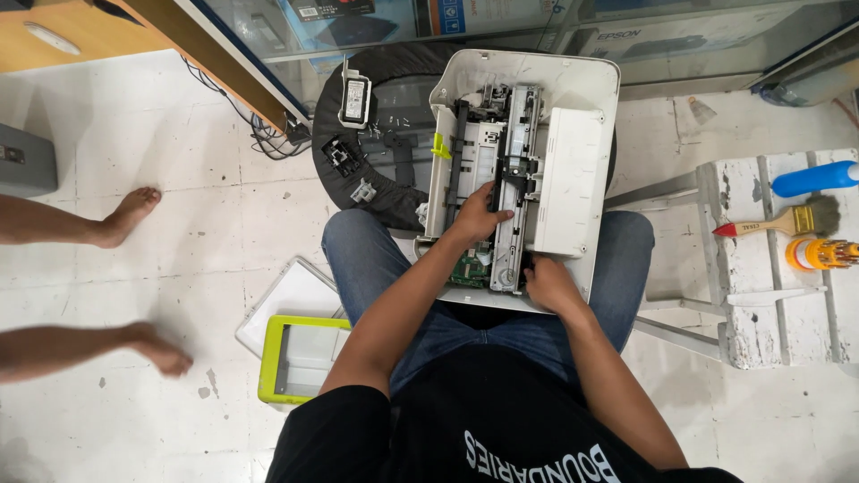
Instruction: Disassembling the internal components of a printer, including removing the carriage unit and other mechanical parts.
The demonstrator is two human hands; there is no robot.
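An opened white printer [573,80] rests on my lap, its metal frame and carriage rail exposed. My left hand [479,215] lies on the inner mechanism, fingers touching the black carriage part beside the metal rail [514,179]. My right hand [548,282] grips the near end of the same mechanism at the printer's lower edge, close to a green circuit board [470,266]. A small yellow-green lever [440,148] sticks out at the printer's left side.
A black round tray [358,192] behind the printer holds small parts and screws. A scanner lid with a yellow-green frame [268,358] lies on the floor at left. Another person's bare feet [134,215] are at far left. A white stool [761,268] at right carries a brush, screwdrivers and a blue bottle.
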